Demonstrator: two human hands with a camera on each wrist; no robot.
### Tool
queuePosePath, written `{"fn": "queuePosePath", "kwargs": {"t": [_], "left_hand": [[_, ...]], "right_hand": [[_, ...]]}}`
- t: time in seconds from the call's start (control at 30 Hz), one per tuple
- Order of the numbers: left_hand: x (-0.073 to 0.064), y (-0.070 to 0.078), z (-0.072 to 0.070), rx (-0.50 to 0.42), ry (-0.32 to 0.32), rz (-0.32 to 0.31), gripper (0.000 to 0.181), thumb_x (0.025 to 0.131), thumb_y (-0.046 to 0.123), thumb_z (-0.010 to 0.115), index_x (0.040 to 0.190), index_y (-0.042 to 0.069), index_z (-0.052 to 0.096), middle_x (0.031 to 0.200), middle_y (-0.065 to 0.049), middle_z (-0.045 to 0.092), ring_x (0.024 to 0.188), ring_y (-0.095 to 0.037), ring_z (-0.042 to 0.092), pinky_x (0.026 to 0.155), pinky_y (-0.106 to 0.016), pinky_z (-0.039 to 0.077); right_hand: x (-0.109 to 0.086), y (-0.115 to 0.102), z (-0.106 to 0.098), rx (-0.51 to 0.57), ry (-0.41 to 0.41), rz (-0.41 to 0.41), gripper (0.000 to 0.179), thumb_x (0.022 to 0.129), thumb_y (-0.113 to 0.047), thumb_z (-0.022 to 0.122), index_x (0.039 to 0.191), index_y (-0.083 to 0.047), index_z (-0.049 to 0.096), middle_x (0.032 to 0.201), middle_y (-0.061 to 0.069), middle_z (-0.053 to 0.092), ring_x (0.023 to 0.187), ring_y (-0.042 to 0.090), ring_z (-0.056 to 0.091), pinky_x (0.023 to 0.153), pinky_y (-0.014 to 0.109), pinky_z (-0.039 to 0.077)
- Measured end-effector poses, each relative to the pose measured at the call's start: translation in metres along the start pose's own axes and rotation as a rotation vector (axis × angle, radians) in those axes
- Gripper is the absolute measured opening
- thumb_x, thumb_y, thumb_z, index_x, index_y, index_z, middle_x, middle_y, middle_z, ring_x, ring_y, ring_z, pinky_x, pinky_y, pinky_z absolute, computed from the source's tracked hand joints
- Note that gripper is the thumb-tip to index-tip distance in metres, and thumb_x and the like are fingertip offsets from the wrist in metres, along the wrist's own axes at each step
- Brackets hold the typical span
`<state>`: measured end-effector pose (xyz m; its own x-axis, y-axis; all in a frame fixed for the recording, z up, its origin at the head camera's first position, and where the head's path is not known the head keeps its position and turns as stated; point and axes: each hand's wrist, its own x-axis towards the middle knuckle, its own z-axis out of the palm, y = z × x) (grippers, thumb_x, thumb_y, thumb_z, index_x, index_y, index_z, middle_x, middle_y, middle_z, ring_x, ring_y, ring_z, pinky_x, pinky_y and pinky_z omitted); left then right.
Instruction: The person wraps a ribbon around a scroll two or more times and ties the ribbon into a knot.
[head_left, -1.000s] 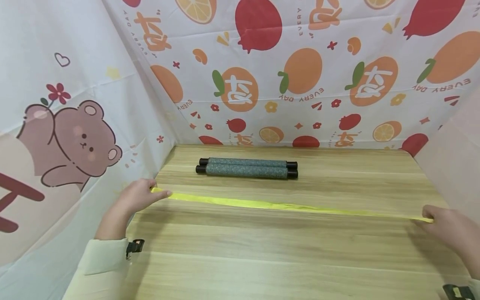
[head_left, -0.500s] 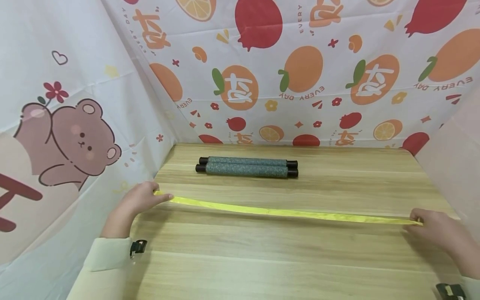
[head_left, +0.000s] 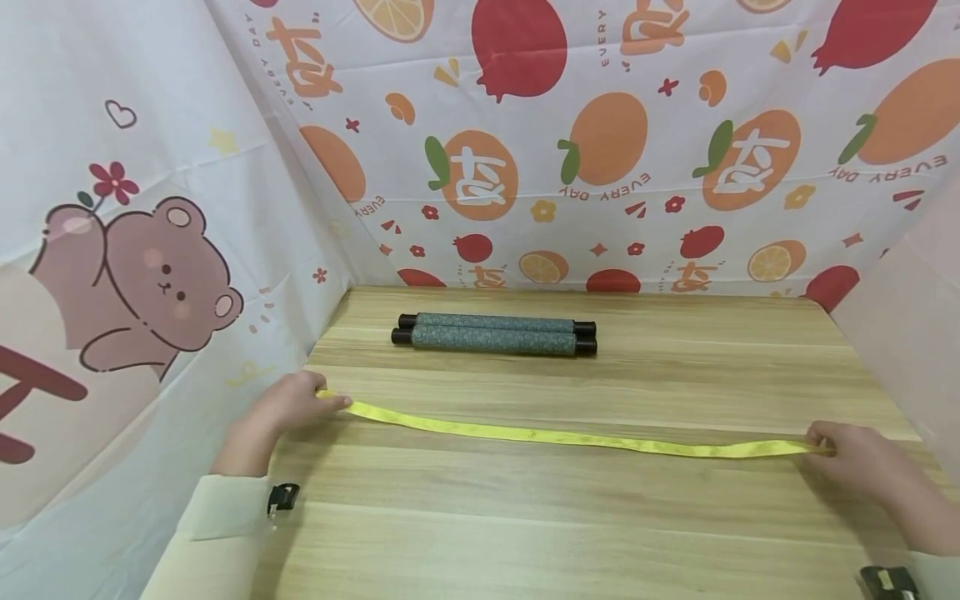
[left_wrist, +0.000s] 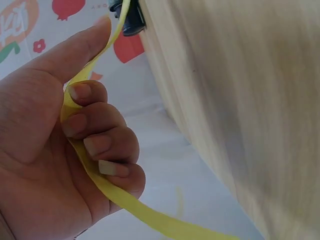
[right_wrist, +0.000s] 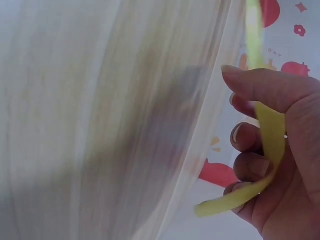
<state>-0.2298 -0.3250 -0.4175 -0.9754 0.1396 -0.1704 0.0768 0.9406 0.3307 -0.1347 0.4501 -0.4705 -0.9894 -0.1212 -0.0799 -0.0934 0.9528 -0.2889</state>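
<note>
A long yellow ribbon spans between both hands over the wooden table, sagging slightly in the middle. My left hand grips its left part; in the left wrist view the fingers curl over the ribbon against the palm, and a tail hangs past the little finger. On the other side my right hand holds the opposite part. The right wrist view shows the ribbon running under the thumb and across the curled fingers, with a short free end sticking out below.
Two rods wrapped in green patterned cloth with black ends, like scroll rollers, lie side by side near the back of the wooden table. A fruit-print cloth hangs behind, and a bear-print cloth hangs at the left.
My hands have come a little closer together and lower, the right moving left and the left moving slightly right. The ribbon has gone from nearly straight to a slack curve. The rods have stayed put.
</note>
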Motion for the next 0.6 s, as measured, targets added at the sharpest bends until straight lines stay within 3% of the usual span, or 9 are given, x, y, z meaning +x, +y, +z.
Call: {"fn": "queuePosePath", "kwargs": {"t": [0.23,0.4,0.6], "left_hand": [[-0.001,-0.003,0.006,0.01,-0.042,0.007,0.041,0.087,0.044,0.071,0.075,0.007,0.057,0.07,-0.004,0.052,0.064,-0.019,0.047,0.058,-0.031,0.038],[-0.002,-0.004,0.006,0.026,-0.105,-0.011,0.039,0.089,0.041,0.07,0.089,0.003,0.062,0.08,-0.007,0.058,0.072,-0.022,0.051,0.063,-0.034,0.042],[0.001,0.003,0.007,0.093,-0.04,0.049,0.055,0.089,0.037,0.07,0.115,-0.011,0.06,0.1,-0.024,0.064,0.093,-0.038,0.059,0.084,-0.054,0.048]], "right_hand": [[0.004,-0.001,0.002,0.015,0.003,-0.032,0.018,0.08,-0.019,0.077,0.091,-0.009,0.067,0.084,0.008,0.067,0.075,0.025,0.061,0.062,0.046,0.05],[0.003,-0.005,0.005,0.008,0.074,-0.101,0.021,0.076,-0.016,0.08,0.093,-0.007,0.07,0.09,0.011,0.069,0.083,0.035,0.065,0.071,0.055,0.052],[0.005,-0.013,0.008,-0.03,0.149,-0.155,0.016,0.076,-0.015,0.079,0.089,-0.011,0.07,0.09,0.011,0.069,0.085,0.038,0.065,0.076,0.057,0.05]]}}
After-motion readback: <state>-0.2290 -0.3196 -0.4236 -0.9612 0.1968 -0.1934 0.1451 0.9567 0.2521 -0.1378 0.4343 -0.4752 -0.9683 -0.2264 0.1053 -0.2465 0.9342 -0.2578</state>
